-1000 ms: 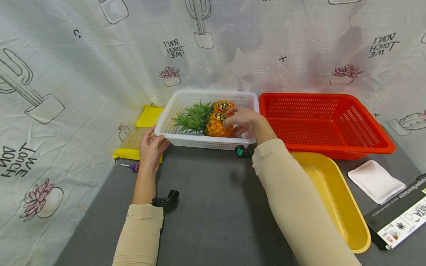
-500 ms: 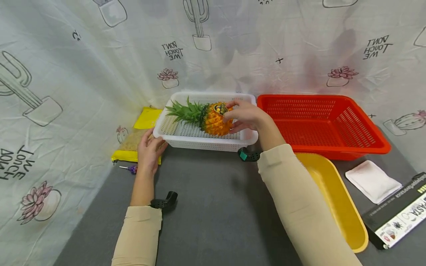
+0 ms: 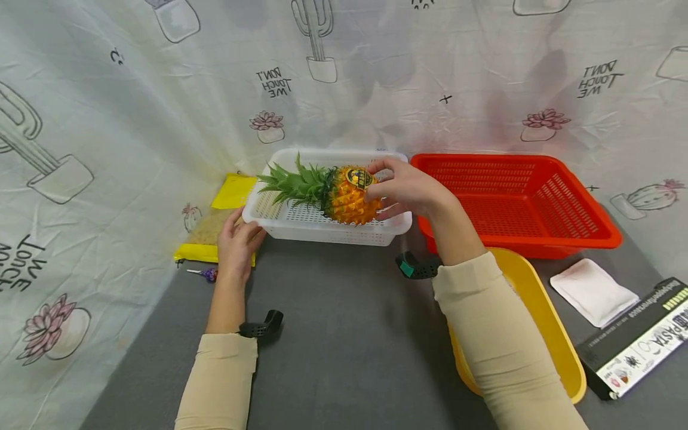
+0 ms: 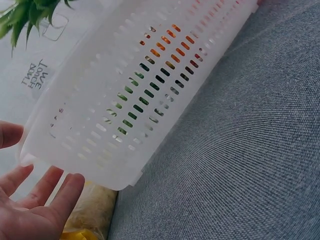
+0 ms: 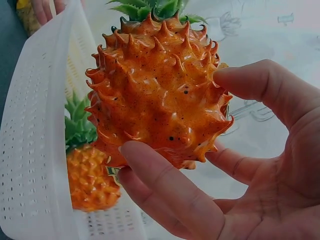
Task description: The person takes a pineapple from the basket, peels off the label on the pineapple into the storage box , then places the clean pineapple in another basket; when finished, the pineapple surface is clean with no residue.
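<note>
grey table (image 3: 333, 334), white basket (image 3: 322, 230), red basket (image 3: 516, 191), yellow tub (image 3: 543, 322), white pouch (image 3: 593, 291)

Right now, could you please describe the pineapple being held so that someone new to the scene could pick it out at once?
Start at the white basket against the cactus-print curtain, left of the red basket. The held pineapple is just above it, lying sideways in the grip of the right hand, green crown pointing left. Unlike the second pineapple resting inside the basket, this one is lifted clear.

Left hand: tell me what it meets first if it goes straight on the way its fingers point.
The left hand points at the near left corner of the white basket; that corner comes first. Its fingertips look almost against it, though contact is unclear.
</note>
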Available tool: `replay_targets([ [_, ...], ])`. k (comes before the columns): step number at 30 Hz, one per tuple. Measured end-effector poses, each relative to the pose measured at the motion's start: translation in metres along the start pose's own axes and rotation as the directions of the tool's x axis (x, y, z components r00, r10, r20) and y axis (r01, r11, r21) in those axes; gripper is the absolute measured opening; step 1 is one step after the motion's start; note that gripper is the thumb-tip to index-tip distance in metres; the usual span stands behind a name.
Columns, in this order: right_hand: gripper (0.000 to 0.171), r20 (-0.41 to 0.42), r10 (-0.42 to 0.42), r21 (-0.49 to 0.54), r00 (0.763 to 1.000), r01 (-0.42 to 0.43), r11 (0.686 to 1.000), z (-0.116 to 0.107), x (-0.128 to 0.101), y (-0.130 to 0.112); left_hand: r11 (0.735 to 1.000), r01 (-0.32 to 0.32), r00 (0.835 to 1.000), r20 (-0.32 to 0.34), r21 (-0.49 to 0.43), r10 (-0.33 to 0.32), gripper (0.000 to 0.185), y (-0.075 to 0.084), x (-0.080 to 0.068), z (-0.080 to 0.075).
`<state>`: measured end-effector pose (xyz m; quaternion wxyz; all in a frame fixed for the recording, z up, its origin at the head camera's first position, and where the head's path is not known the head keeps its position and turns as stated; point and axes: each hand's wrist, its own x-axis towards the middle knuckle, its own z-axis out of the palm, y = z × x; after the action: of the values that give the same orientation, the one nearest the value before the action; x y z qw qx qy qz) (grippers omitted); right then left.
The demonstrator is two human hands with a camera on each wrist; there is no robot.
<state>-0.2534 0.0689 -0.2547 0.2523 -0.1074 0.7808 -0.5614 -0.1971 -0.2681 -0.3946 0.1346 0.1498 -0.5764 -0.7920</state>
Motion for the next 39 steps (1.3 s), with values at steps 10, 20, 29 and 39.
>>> replay_targets([
  [10,0.066,0.013,-0.032,-0.050,0.999,0.033,0.998,-0.001,-0.030,0.012,1.000,-0.021,1.000,-0.021,-0.015,0.021,0.053,-0.004,-0.001,0.000],
  [20,0.063,0.025,-0.030,-0.117,0.999,0.033,0.993,-0.001,-0.056,0.033,0.999,-0.008,0.999,-0.036,-0.051,0.006,0.052,-0.003,0.001,-0.001],
  [29,0.065,0.061,-0.012,-0.091,0.998,0.017,0.996,0.004,-0.069,0.063,0.997,0.021,0.999,-0.032,-0.077,-0.024,0.052,-0.004,-0.001,-0.001],
  [39,0.065,0.089,0.018,-0.058,0.996,-0.012,0.998,0.013,-0.072,0.087,0.995,0.015,1.000,-0.002,-0.098,-0.015,0.053,-0.002,-0.001,-0.002],
])
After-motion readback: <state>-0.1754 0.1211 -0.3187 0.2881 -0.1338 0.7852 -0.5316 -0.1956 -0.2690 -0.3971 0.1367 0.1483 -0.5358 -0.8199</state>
